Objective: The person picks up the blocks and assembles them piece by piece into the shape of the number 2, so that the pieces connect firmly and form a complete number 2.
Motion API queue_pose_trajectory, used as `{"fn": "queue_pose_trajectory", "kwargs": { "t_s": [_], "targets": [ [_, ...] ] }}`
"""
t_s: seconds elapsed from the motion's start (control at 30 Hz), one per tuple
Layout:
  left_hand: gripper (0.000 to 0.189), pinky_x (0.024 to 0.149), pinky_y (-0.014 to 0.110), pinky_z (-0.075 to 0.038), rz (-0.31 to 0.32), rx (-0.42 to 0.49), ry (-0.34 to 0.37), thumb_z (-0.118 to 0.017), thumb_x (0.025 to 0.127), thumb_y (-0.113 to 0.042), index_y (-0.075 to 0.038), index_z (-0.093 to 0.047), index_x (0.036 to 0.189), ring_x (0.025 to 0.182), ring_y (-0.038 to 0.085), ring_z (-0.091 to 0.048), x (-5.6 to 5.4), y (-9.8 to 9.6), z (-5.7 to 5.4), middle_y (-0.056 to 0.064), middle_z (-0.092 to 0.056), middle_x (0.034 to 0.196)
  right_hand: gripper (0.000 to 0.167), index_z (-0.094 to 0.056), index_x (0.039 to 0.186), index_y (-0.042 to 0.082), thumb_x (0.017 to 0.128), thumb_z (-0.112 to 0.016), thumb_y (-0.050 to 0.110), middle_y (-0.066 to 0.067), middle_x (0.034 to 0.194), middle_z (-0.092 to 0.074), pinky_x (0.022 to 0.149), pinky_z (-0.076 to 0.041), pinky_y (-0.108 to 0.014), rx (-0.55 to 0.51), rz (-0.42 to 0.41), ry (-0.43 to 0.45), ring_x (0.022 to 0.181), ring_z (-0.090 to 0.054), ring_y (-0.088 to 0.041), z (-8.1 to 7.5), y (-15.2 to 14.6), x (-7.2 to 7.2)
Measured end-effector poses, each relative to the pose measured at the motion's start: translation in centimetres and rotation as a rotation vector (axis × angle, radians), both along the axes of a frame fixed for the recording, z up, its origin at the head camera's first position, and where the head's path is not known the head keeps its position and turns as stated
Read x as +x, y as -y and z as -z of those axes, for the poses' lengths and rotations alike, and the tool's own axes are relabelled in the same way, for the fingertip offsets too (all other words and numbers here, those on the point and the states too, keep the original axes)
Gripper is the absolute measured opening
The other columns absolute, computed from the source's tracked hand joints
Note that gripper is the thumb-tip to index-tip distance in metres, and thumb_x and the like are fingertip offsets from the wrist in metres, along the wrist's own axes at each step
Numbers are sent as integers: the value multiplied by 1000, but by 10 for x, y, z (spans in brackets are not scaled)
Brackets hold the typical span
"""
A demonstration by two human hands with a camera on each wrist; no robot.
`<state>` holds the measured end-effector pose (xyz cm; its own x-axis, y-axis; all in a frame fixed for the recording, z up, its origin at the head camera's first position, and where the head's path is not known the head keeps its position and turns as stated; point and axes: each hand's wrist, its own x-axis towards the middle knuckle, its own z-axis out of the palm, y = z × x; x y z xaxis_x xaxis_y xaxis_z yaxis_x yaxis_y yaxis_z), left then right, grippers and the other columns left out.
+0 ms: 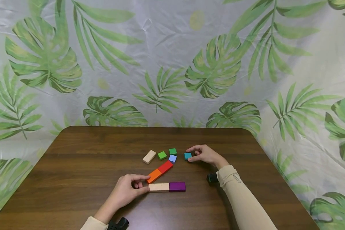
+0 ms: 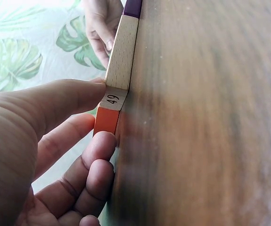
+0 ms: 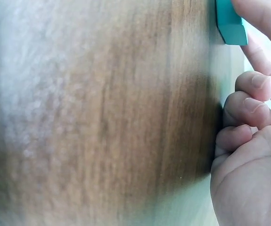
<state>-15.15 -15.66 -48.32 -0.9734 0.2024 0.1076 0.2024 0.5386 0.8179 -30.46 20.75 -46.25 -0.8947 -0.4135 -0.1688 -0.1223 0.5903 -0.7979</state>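
My left hand (image 1: 127,190) rests its thumb tip at the left end of a plain wooden block (image 1: 159,187), while its index fingertip touches the orange block (image 1: 154,175). In the left wrist view, the number 49 marks the end face of the plain block (image 2: 121,54). A purple block (image 1: 177,187) continues that row to the right. From the orange block, a red block (image 1: 165,166) runs on diagonally to a light blue block (image 1: 172,159). Over at the right, my right hand (image 1: 205,155) pinches a teal block (image 1: 187,156) between thumb and index finger; its other fingers are curled.
Behind the diagonal row lie a dark green block (image 1: 172,151), a light green block (image 1: 162,155) and another plain wooden block (image 1: 149,157). The brown wooden table (image 1: 83,179) ends at a leaf-patterned curtain (image 1: 166,48).
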Motion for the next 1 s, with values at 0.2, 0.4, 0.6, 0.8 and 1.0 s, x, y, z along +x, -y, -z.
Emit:
{"fn": "queue_pose_trajectory", "kwargs": {
  "t_s": [0.2,0.4,0.6,0.8,1.0],
  "targets": [
    [31,63,20,-43,2,2,1,-93,83,-21,-20,-85,112,66,1,-52,0,0,0,-11,-64,74,43,-75,132,8,93,-86,22,5,75,-34,77,-35,-30,-7,-4,12,75,-36,-13,4,-1,-2],
    [31,63,20,-43,1,2,3,-94,82,-22,-20,-85,112,66,1,-53,-1,0,0,-10,-64,74,42,-76,132,10,92,-87,21,4,74,-34,77,-36,-30,-18,10,24,74,-36,-14,6,-2,-2],
    [32,63,20,-43,0,-3,-1,-94,82,-22,-20,-85,113,66,1,-52,0,0,0,-11,-64,74,41,-76,131,8,93,-86,19,3,74,-33,79,-37,-31,-18,10,17,75,-35,-16,5,-3,-1],
    [32,62,20,-43,-1,-3,-1,-94,82,-22,-20,-85,113,65,1,-52,0,0,0,-11,-64,73,40,-76,130,8,93,-86,19,4,73,-34,77,-37,-29,-21,7,17,73,-35,-15,5,-2,-1],
    [32,63,20,-43,-4,2,6,-94,82,-23,-21,-85,113,66,1,-53,0,0,0,-10,-64,73,41,-75,131,4,94,-85,19,3,73,-34,76,-37,-28,-16,-8,3,73,-36,-14,3,-2,-1]
  ]
}}
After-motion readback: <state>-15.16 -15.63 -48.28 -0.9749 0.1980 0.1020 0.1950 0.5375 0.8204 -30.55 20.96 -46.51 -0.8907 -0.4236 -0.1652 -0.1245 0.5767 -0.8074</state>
